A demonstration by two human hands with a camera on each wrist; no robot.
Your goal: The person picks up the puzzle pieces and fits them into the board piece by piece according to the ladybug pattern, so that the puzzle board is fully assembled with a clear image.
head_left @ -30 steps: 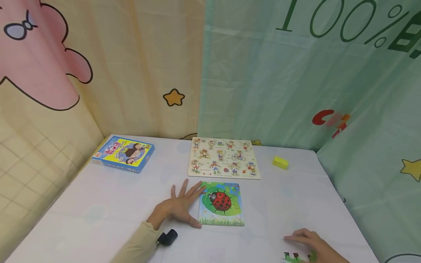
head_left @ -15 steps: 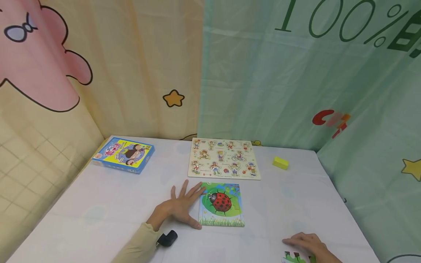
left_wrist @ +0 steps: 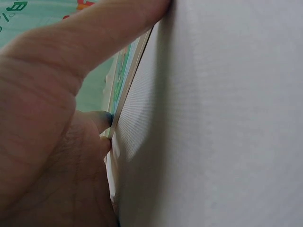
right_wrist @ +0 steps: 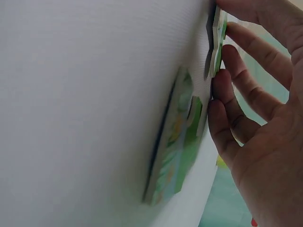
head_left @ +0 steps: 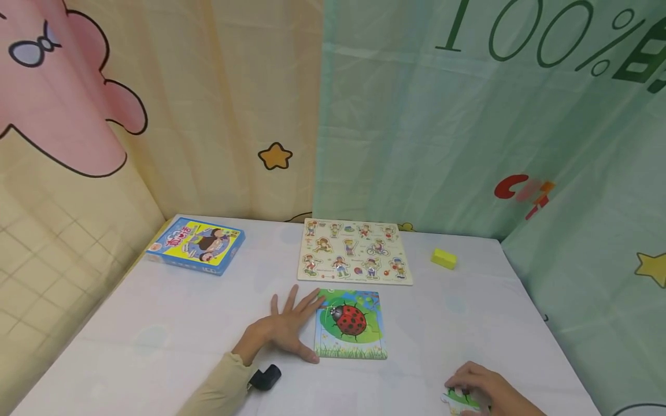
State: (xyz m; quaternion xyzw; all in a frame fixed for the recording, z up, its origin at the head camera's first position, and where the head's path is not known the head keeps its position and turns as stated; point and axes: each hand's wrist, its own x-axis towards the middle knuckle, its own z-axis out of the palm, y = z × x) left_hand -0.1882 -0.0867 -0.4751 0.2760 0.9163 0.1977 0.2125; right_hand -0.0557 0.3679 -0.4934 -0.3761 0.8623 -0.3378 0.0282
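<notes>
My left hand (head_left: 285,329) is spread flat on the white cloth, with its thumb and a fingertip at the left edge of a square ladybug puzzle (head_left: 348,323). In the left wrist view the fingers (left_wrist: 102,120) reach along the puzzle's thin side. At the lower right, my right hand (head_left: 484,384) bends over a green and white puzzle piece (head_left: 458,398). Thumb and fingertips pinch this piece (right_wrist: 218,42) at its edges in the right wrist view. A second puzzle piece (right_wrist: 175,146) with green and flower print lies nearer that camera.
A wooden board with sports figures (head_left: 354,251) lies behind the ladybug puzzle. To the back left sits a blue and yellow box (head_left: 196,244), and a yellow block (head_left: 443,258) is at the back right. Curtains (head_left: 406,144) hang behind the table.
My right hand's fingers have drawn in from pointing past the puzzle piece to pinching it, and the piece has shifted slightly up and left. The left hand stays put.
</notes>
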